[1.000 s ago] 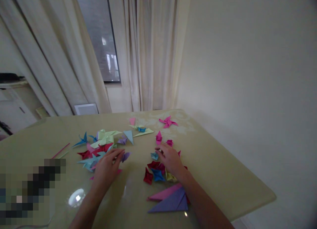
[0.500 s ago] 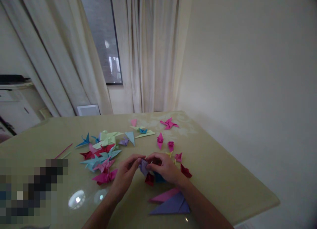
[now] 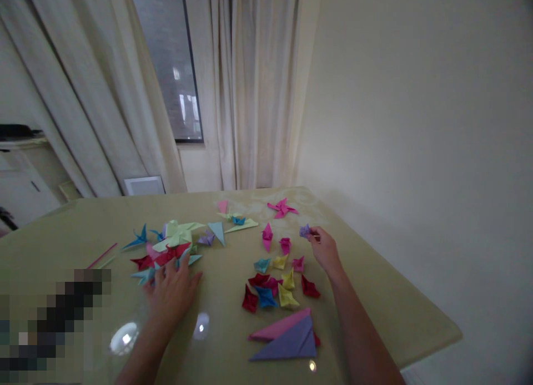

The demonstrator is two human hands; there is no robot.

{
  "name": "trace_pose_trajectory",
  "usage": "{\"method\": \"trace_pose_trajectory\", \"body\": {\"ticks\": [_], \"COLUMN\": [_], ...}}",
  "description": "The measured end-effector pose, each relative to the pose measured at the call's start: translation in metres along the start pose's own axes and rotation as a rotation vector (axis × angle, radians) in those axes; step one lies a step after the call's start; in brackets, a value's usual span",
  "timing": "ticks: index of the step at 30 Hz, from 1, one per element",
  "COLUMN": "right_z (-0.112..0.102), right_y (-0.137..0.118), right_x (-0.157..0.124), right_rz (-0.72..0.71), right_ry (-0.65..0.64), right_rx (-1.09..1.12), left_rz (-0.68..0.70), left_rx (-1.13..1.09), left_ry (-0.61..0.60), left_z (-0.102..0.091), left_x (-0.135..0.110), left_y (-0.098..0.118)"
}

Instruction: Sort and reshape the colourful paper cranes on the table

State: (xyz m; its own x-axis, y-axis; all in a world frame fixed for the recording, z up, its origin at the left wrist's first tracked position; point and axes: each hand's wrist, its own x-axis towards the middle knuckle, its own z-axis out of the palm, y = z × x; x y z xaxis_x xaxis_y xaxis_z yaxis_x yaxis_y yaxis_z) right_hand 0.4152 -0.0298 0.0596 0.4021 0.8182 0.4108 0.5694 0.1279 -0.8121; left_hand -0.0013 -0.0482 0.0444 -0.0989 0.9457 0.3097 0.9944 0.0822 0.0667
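My right hand (image 3: pixel 323 251) pinches a small purple folded paper piece (image 3: pixel 305 231) just above the table's right side, beyond a cluster of small folded pieces (image 3: pixel 275 282) in red, blue, yellow and pink. My left hand (image 3: pixel 172 289) lies with fingers spread on a heap of larger folded paper shapes (image 3: pixel 166 252) in teal, red and pale green. It holds nothing that I can see.
The olive table (image 3: pixel 375 302) ends near the right wall. Flat pink and purple paper triangles (image 3: pixel 287 338) lie near the front edge. A pink pinwheel (image 3: pixel 282 207), a pale green sheet (image 3: pixel 241 224) and pink sticks (image 3: pixel 102 254) lie farther out. Curtains and a window stand behind.
The hands met at the centre around the purple piece, then parted. My right hand carried it out to the right; my left went back onto the left heap.
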Motion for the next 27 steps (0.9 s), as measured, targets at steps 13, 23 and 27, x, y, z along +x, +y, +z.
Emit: {"method": "trace_pose_trajectory", "body": {"ticks": [13,23,27], "right_z": [0.002,0.007,0.032], "right_y": [0.026,-0.038,-0.077], "right_x": [-0.002,-0.023,-0.053], "right_rz": [0.053,-0.107,-0.144], "right_ry": [-0.014,0.084,-0.438], "right_rx": [-0.395,-0.137,0.248], "left_rz": [0.091,0.131,0.221], "left_rx": [-0.232,-1.021,-1.229], "left_ry": [-0.075,0.223,0.014], "left_z": [-0.003,-0.015,-0.017], "left_x": [0.018,0.014,-0.007], "left_y": [-0.015,0.012,0.043]}}
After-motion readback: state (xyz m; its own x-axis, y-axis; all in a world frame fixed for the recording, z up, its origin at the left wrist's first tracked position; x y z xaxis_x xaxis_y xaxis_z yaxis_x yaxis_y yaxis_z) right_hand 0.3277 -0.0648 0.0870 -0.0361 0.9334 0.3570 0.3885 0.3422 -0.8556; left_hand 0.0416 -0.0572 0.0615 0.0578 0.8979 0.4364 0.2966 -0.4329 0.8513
